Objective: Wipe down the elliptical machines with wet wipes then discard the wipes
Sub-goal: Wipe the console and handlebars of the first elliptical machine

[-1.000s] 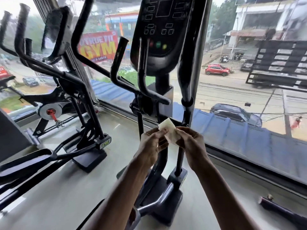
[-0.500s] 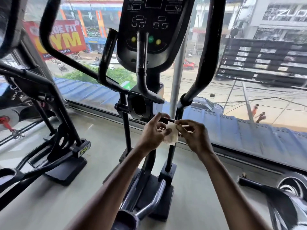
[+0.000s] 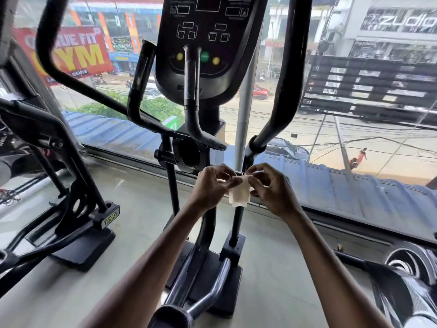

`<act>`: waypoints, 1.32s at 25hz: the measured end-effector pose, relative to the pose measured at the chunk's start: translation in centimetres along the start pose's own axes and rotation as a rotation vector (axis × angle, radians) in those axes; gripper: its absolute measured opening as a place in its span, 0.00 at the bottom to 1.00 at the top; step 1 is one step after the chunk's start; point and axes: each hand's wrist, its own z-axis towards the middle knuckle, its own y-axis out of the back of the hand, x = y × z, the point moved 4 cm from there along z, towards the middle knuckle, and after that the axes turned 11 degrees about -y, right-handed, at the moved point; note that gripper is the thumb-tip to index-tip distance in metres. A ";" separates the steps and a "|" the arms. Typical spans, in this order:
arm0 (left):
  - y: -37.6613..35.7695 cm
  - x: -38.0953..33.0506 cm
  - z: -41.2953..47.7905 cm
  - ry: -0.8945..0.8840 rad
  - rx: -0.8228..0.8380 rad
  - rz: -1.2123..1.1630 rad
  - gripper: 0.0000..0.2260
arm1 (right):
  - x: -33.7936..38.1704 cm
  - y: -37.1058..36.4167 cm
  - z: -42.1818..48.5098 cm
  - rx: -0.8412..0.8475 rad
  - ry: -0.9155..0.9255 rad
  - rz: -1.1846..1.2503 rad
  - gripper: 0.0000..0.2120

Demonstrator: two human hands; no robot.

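Head view. Through the window (image 3: 354, 147), a red banner (image 3: 68, 53) at 10 o'clock reads "…UE FIT" over "…YM", with "GENTS" beneath. A storefront sign (image 3: 399, 20) at 1 o'clock reads "zudio". The near elliptical (image 3: 208, 233) carries a console (image 3: 201, 43) at 12 o'clock with yellow, green and yellow buttons; its key legends are illegible. A second elliptical (image 3: 80, 247) at 9 o'clock bears a yellow label (image 3: 111, 217), too small to read.

The wipe (image 3: 240, 195) hangs at centre frame, just before the near machine's uprights. The left hand (image 3: 211, 187) and right hand (image 3: 274, 191) each pinch its top edge with curled fingers; its lower part hangs free.

Bare floor (image 3: 142, 221) separates the two machines. Dark equipment (image 3: 402, 292) sits at 4 o'clock, beside the right forearm.
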 end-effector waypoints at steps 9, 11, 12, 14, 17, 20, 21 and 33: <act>-2.0 0.4 0.2 0.331 -0.081 -0.534 0.13 | -0.2 0.0 1.5 0.082 -0.199 0.408 0.15; -2.0 0.9 0.5 0.334 -0.152 -0.573 0.10 | -0.4 -0.2 1.8 0.152 -0.244 0.488 0.18; -2.0 1.1 0.7 0.336 -0.192 -0.584 0.09 | -0.6 -0.2 2.0 0.163 -0.252 0.486 0.19; -2.2 1.3 0.9 0.351 -0.270 -0.610 0.09 | -0.7 -0.1 2.5 0.123 -0.242 0.425 0.19; -2.8 1.3 1.3 0.365 -0.320 -0.733 0.06 | -0.5 -0.1 3.1 0.077 -0.226 0.417 0.17; -2.9 1.5 1.6 0.355 -0.369 -0.826 0.04 | -1.0 -0.1 3.7 0.023 -0.221 0.430 0.13; -2.9 1.8 1.7 0.346 -0.410 -0.807 0.05 | -1.4 0.0 4.0 -0.037 -0.208 0.394 0.12; -4.0 4.2 12.1 0.020 -0.466 0.163 0.08 | -0.2 1.7 6.3 -0.686 0.092 0.064 0.18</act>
